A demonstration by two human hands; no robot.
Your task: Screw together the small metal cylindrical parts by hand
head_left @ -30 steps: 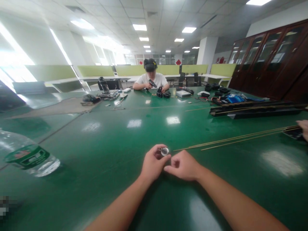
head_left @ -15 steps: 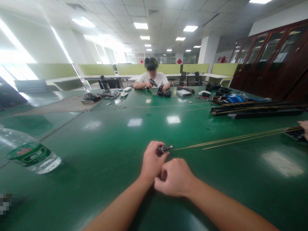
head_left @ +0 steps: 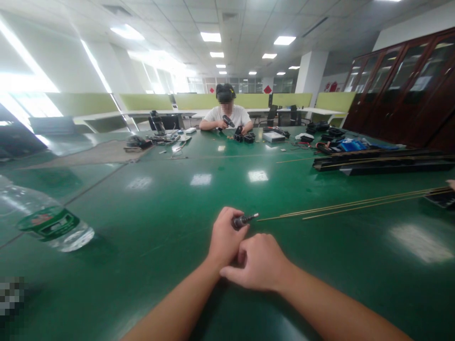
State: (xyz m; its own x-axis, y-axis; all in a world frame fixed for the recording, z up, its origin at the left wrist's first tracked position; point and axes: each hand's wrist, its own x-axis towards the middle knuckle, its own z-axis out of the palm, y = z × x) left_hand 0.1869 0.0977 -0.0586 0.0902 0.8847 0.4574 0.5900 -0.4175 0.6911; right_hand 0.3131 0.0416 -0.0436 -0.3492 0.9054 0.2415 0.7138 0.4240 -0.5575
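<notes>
In the middle of the head view, my left hand (head_left: 225, 235) is closed around what looks like an electric screwdriver (head_left: 241, 221). Only its dark round nose and the short bit pointing right stick out past the fingers; the body is hidden in the hand. My right hand (head_left: 262, 262) is curled just below and to the right, touching the left hand and wrist. Its fingertips are turned away, and what they hold, if anything, is hidden. Thin brass-coloured rods (head_left: 341, 207) lie on the table to the right, one end close to the bit.
On the green table (head_left: 170, 203), a clear bottle with a green label (head_left: 51, 222) lies tilted at left. Black metal profiles (head_left: 387, 162) and more rods are at right. Across the table sits a person (head_left: 227, 115) holding a power drill. Part of another hand (head_left: 451, 183) shows at the right edge.
The view has shifted slightly, so the bottle appears a little further right. My right thumb has stretched out further left along my left wrist. The screwdriver's bit tip points slightly higher.
</notes>
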